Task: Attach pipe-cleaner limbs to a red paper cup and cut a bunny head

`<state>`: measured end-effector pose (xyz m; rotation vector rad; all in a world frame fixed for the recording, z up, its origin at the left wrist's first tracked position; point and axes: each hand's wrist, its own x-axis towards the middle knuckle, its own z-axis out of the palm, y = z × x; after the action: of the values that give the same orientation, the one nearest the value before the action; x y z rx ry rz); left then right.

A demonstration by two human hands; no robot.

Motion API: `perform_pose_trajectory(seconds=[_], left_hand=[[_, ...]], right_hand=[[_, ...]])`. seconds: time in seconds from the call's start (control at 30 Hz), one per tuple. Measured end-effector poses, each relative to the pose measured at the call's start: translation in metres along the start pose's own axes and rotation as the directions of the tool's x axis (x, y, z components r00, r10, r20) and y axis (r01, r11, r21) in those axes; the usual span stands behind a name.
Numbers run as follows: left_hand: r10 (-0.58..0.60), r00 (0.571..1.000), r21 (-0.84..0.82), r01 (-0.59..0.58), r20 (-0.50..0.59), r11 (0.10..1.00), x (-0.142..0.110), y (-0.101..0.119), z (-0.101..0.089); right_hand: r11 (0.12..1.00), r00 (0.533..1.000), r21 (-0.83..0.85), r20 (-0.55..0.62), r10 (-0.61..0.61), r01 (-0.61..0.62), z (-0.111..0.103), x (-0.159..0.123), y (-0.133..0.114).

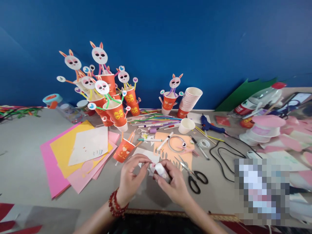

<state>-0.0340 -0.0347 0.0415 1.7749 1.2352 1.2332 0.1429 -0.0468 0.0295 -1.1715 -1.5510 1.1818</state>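
My right hand [172, 180] is wrapped round a white glue stick [161, 171], its rounded end pointing up and left. Thumb and forefinger of my left hand [134, 170] are pinched together beside it, at the edge of a small pinkish paper piece [152, 165]. White paper scraps [146, 155] lie just beyond and under the fingers. Left of them an orange-red paper cup [123, 150] with straws in it leans on the table. Scissors [193, 177] with black handles lie to the right of my right hand, blades over a cut peach sheet [188, 159].
Rabbit-faced paper cups [115, 112] stand in stacks at the back left. Further right are another rabbit cup [169, 101], stacked cups [190, 99], a blue glue gun [211, 125] and its black cable [220, 159]. Coloured sheets [56, 162] lie left; a plastic bottle [258, 99] lies right.
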Motion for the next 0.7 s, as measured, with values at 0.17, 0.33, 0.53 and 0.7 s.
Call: perform_pose_trajectory(seconds=[0.17,0.33,0.53,0.7], left_hand=[[0.183,0.983,0.027,-0.182,-0.034,0.983,-0.004,0.007,0.004],[0.291,0.957,0.039,-0.291,-0.009,0.956,-0.005,0.012,0.004],[0.387,0.919,0.083,-0.392,0.075,0.916,-0.008,0.012,-0.003],[0.457,0.877,0.159,-0.477,0.147,0.864,-0.012,0.009,-0.007]], right_hand=[[0.994,0.997,-0.078,0.015,-0.082,0.083,0.004,-0.003,0.002],[0.99,0.993,-0.08,0.018,-0.116,0.117,0.004,-0.003,0.001],[0.988,0.989,-0.052,0.031,-0.147,0.148,0.001,-0.003,0.0],[0.989,0.989,-0.038,0.047,-0.138,0.14,0.0,-0.005,0.003]])
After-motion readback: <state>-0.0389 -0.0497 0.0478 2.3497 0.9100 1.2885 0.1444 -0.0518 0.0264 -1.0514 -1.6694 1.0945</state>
